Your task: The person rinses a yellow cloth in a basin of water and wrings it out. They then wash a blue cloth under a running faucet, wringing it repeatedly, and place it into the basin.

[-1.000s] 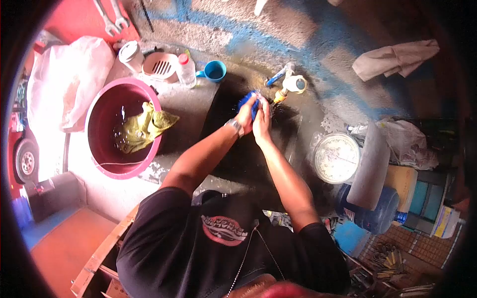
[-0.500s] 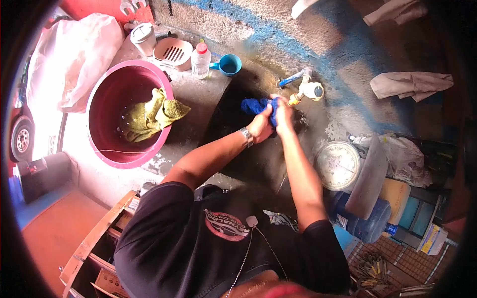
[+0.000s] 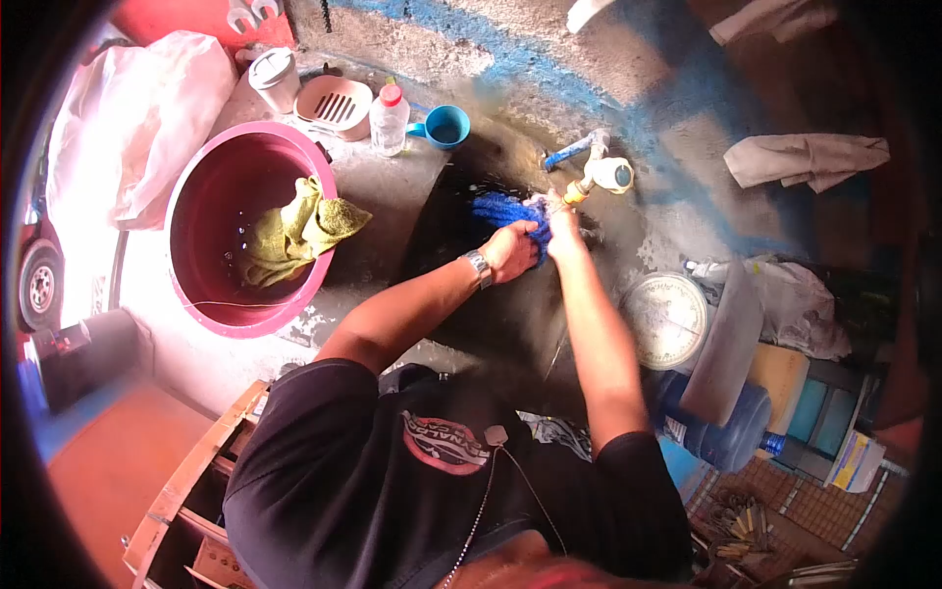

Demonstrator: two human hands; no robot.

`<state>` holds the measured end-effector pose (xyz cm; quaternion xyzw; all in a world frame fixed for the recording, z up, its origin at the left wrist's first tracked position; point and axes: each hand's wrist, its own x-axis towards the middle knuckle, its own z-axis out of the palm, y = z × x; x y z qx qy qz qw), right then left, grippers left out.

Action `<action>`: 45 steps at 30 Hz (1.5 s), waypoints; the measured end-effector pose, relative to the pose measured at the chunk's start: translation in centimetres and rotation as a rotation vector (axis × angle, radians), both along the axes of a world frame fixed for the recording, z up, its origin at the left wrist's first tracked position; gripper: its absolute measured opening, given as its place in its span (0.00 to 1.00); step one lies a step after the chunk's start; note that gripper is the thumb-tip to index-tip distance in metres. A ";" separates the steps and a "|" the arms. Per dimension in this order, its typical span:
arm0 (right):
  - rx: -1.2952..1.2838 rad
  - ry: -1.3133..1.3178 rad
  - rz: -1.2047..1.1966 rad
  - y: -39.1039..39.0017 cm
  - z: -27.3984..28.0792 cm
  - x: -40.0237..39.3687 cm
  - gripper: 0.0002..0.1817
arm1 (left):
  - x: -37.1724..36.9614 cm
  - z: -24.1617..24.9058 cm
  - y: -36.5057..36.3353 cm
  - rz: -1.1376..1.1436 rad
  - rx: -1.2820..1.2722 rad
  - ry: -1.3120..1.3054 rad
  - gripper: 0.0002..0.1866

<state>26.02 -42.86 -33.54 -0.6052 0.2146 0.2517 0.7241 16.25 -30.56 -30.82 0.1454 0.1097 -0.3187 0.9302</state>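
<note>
Cloth (image 3: 500,207): blue, past the right edge of the surface (image 3: 391,196), near the tap (image 3: 597,173), presumably within its flow.
Grip: my left hand (image 3: 512,253) and right hand (image 3: 562,232) curl closed around it, likely against slipping.

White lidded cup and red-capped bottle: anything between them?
The slotted dish, pale pink, sits between the lidded cup and the bottle; head view.

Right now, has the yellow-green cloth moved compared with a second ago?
No: judged against the pink basin, the yellow-green cloth still hangs over the same part of the rim.
</note>
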 end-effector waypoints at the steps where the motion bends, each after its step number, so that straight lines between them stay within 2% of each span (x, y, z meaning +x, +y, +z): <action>1: 0.082 -0.066 0.018 -1.0 1.3 -0.4 0.14 | -0.8 2.1 0.4 -0.003 0.038 -0.015 0.28; 3: 0.110 -0.143 -0.078 -3.9 1.2 0.9 0.14 | -1.4 3.5 1.7 -0.075 -0.010 -0.096 0.28; 4: 0.354 -0.064 -0.070 -5.9 -0.6 2.0 0.15 | -1.7 4.2 2.8 -0.085 0.001 -0.139 0.28; 6: 0.307 0.004 -0.139 -5.4 3.0 0.5 0.15 | -2.2 6.8 6.4 -0.077 0.058 -0.241 0.29; 7: 0.263 0.077 -0.211 -4.4 5.5 -0.9 0.15 | -2.1 6.3 7.5 -0.010 -0.004 -0.176 0.27; 8: 0.175 -0.013 -0.183 -2.7 7.1 -2.0 0.15 | -2.2 5.6 7.4 0.035 -0.157 -0.110 0.29; 9: 0.206 -0.094 -0.158 -1.8 5.6 -2.3 0.11 | -1.8 4.3 7.2 0.087 -0.306 -0.054 0.30; 10: 0.011 -0.166 -0.007 0.5 6.0 -3.2 0.11 | -1.0 -1.3 5.8 0.163 -0.473 -0.129 0.34; 11: -0.232 -0.456 0.140 3.3 6.0 -5.2 0.11 | -1.4 -0.3 4.2 0.283 -0.452 0.104 0.33; 12: -0.517 -0.739 0.215 6.2 6.0 -7.3 0.12 | -0.7 -3.2 2.4 0.285 -0.537 -0.045 0.33; 13: -0.846 -1.241 0.276 8.0 5.6 -8.9 0.14 | -0.1 -3.2 1.6 0.280 -0.620 -0.192 0.32; 14: -0.850 -1.235 0.275 7.6 5.5 -8.9 0.14 | 0.1 -3.2 0.8 0.300 -0.694 -0.392 0.30; 15: -0.682 -1.165 0.238 7.0 5.4 -8.5 0.16 | 0.4 -3.2 0.1 0.324 -0.768 -0.589 0.29; 16: -0.512 -1.093 0.201 6.3 5.1 -7.6 0.18 | -1.1 -0.2 0.8 0.302 -0.418 -0.226 0.27; 17: -0.368 -0.835 0.088 4.1 0.2 -5.5 0.19 | -2.3 1.5 1.1 0.266 -0.062 0.138 0.26; 18: -0.392 -0.633 0.148 3.5 0.2 -5.0 0.19 | -2.0 0.4 1.0 0.192 -0.124 0.123 0.24; 19: -0.411 -0.435 0.201 3.4 0.4 -4.5 0.20 | -1.7 1.8 1.1 0.144 -0.148 0.179 0.23; 21: -0.823 -1.054 0.346 6.5 3.4 -7.7 0.20 | 1.4 -4.6 0.9 0.311 -0.339 -0.118 0.26; 22: -0.653 -1.005 0.290 6.5 4.7 -7.6 0.20 | 1.9 -5.9 0.9 0.330 -0.414 -0.191 0.25; 23: -0.482 -0.950 0.223 6.2 5.3 -7.1 0.20 | 1.9 -3.6 0.8 0.287 -0.250 -0.057 0.23; 25: -0.271 -0.504 0.063 4.6 4.6 -3.7 0.22 | 0.9 1.3 1.3 0.045 -0.080 0.204 0.20; 26: -0.271 -0.191 0.016 3.9 5.6 -2.9 0.22 | 0.3 2.3 1.3 0.089 -0.064 0.161 0.20; 27: -0.270 -0.194 0.013 4.6 5.4 -3.7 0.22 | 0.7 1.5 1.3 0.087 -0.062 0.158 0.20; 29: -0.762 -0.834 0.211 6.4 4.3 -5.8 0.22 | 2.5 -2.9 0.9 0.284 -0.094 0.001 0.21; 30: -0.762 -0.826 0.211 5.8 3.5 -5.9 0.22 | 4.4 -6.6 0.1 0.147 -0.961 -0.278 0.21; 31: -0.636 -0.767 0.207 4.5 2.2 -5.9 0.22 | 3.4 -6.0 1.1 0.119 -0.708 -0.309 0.19; 33: -0.381 -0.679 0.190 2.8 0.8 -3.5 0.23 | 0.4 2.2 1.3 0.142 -0.085 0.072 0.20; 34: -0.120 -0.094 -0.110 2.7 1.9 -2.4 0.23 | -0.3 2.3 1.0 0.106 -0.130 0.074 0.20; 36: -0.316 -0.362 -0.001 2.2 0.4 -2.8 0.22 | -0.2 2.6 0.9 0.120 -0.115 0.093 0.19; 37: -0.465 -0.683 0.080 3.0 -0.8 -4.3 0.20 | 0.6 2.9 1.3 0.164 -0.111 0.142 0.18; 38: -0.566 -0.756 0.064 5.2 1.8 -6.8 0.24 | 1.7 -2.6 1.0 0.169 -0.405 -0.098 0.18; 39: -0.701 -0.838 0.146 5.5 3.1 -8.0 0.27 | 2.4 -3.8 0.9 0.128 -0.613 -0.053 0.17; 41: -0.543 -0.917 0.060 3.3 0.5 -5.0 0.24 | 0.3 2.3 0.5 0.167 -0.029 0.172 0.15; 42: -0.316 -0.140 -0.043 2.9 5.2 -4.3 0.24 | -0.6 1.4 0.0 0.087 -0.065 0.140 0.16; 43: -0.243 0.005 -0.070 0.6 4.1 -2.9 0.22 | -1.0 1.1 -0.7 0.059 -0.064 0.088 0.19; 45: -0.461 -0.497 -0.006 2.0 1.9 -3.4 0.20 | -0.5 4.5 -0.4 0.143 -0.108 0.072 0.22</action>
